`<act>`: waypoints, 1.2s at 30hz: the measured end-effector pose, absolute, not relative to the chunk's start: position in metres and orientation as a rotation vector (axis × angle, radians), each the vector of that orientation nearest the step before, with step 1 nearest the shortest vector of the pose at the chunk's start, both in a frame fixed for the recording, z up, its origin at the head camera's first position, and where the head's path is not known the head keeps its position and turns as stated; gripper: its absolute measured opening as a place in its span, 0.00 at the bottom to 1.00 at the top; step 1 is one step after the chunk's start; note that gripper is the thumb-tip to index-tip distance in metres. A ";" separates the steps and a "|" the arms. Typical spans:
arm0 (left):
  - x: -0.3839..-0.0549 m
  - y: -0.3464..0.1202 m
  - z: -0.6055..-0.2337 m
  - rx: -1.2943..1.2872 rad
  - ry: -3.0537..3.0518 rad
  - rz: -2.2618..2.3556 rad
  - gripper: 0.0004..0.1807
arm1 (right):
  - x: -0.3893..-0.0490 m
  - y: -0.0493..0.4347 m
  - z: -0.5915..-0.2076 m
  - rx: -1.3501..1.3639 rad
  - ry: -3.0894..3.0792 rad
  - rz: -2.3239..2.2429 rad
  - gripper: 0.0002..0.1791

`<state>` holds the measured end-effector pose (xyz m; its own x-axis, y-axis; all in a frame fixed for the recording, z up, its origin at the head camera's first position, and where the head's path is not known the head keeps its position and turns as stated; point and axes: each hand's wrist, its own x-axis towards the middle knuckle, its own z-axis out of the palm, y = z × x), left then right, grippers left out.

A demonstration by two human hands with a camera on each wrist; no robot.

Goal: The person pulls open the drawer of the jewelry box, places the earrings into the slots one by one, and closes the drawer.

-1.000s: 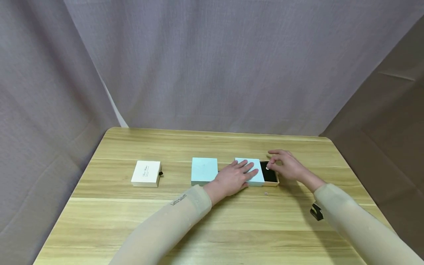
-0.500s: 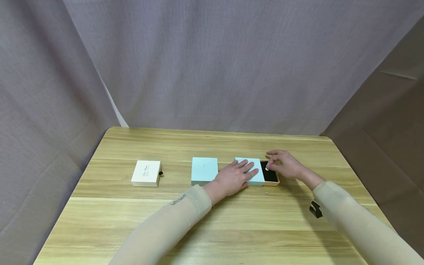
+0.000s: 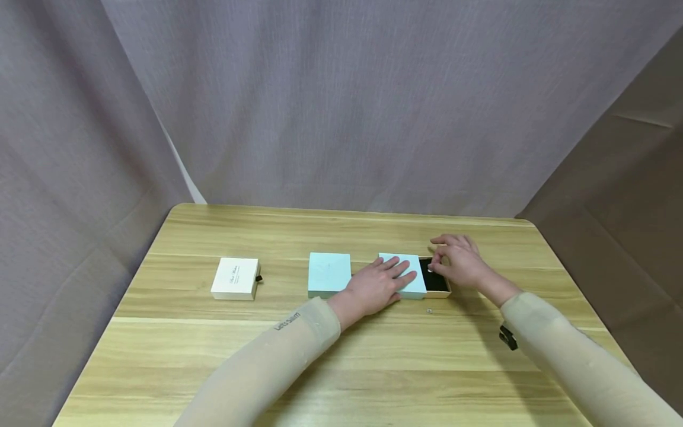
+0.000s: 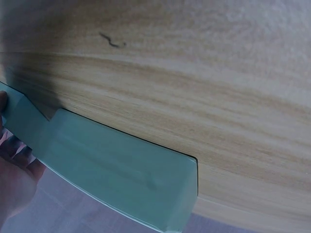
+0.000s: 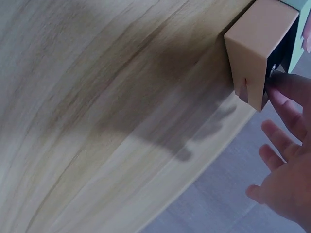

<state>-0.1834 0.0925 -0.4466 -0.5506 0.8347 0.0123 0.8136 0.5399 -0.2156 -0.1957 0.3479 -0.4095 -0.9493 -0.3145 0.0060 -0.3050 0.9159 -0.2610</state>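
My left hand (image 3: 370, 289) rests with spread fingers on the light-blue sleeve (image 3: 407, 268) of a slide-out jewellery box. The box's drawer (image 3: 440, 295) sticks out to the right, showing its black lining. In the right wrist view the drawer's outer wall (image 5: 262, 24) is peach-coloured. Over the lining, the thumb and forefinger of my right hand (image 3: 463, 264) pinch a small silvery piece of jewellery (image 3: 430, 270); its exact kind is too small to tell, and the fingertips partly cover it. Another tiny silvery piece (image 3: 429, 311) lies on the table in front of the drawer.
A second light-blue box (image 3: 329, 274), closed, stands just left of my left hand. Farther left is a white box (image 3: 235, 279) with dark lettering and a black pull tab (image 3: 259, 279). The wooden table (image 3: 341, 379) has grey curtains behind it.
My right hand has shifted only slightly, its knuckles a little higher, with the fingertips still over the black lining. The left hand and the boxes keep their places.
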 end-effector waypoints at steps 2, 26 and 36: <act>-0.183 0.093 -0.447 -1.427 -2.657 0.282 0.35 | -0.196 0.348 -0.410 -0.494 3.054 -0.383 0.12; -0.183 0.093 -0.446 -1.422 -2.673 0.271 0.35 | -0.183 0.350 -0.406 -0.562 3.161 -0.440 0.09; -0.184 0.093 -0.447 -1.431 -2.677 0.241 0.35 | -0.163 0.352 -0.404 -0.608 3.201 -0.546 0.08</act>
